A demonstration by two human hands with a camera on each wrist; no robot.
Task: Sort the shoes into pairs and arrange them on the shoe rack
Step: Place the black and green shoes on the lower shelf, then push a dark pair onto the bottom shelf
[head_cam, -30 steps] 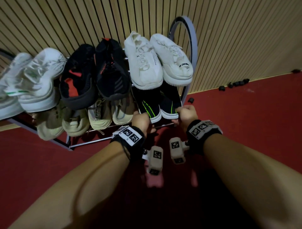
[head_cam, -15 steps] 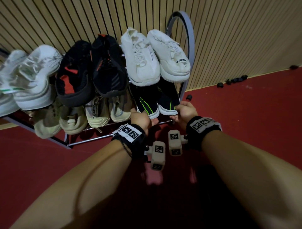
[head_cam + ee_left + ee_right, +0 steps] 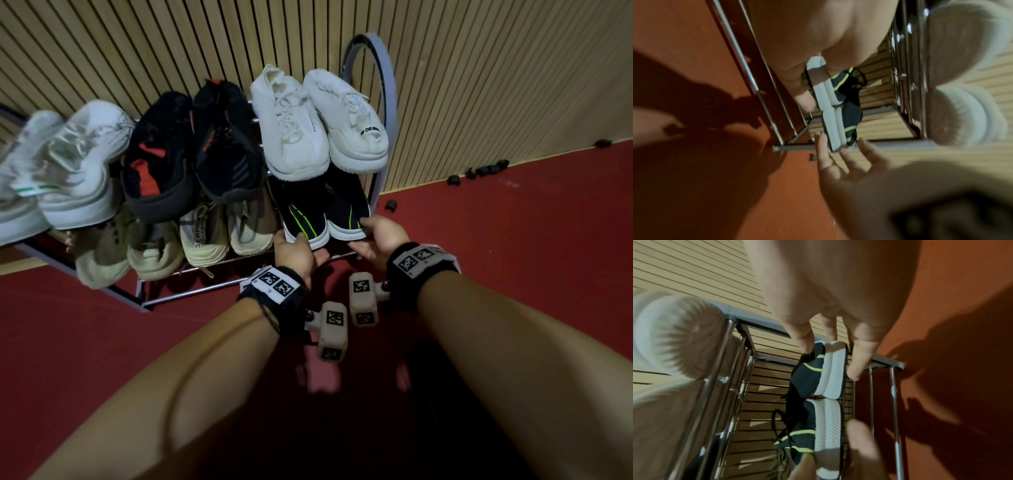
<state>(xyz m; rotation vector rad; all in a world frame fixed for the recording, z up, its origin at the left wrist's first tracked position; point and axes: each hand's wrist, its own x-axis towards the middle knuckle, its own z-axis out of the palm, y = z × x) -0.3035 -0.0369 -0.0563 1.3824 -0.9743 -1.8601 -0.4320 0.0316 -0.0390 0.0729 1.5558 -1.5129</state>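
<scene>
Two black shoes with green stripes and white soles sit side by side at the right end of the shoe rack's (image 3: 205, 288) lower shelf, toes toward me. My left hand (image 3: 294, 250) holds the toe of the left black shoe (image 3: 301, 219) (image 3: 840, 86), thumb under the sole and fingers over the top. My right hand (image 3: 383, 236) (image 3: 846, 162) has straight, spread fingers that just touch the toe of the right black shoe (image 3: 346, 212) (image 3: 812, 374). The heels of both shoes are hidden under the upper shelf.
The upper shelf carries a white pair (image 3: 318, 123), a black-and-red pair (image 3: 191, 147) and a white-and-green pair (image 3: 68, 164). Beige pairs (image 3: 205, 236) fill the lower shelf's left side. The rack's arched end frame (image 3: 387, 85) stands against the slatted wall. Small black pieces (image 3: 486, 169) lie on the red floor.
The black pair has slid a little further in under the upper shelf. My right hand has gone from gripping its shoe to straight fingers at the toe.
</scene>
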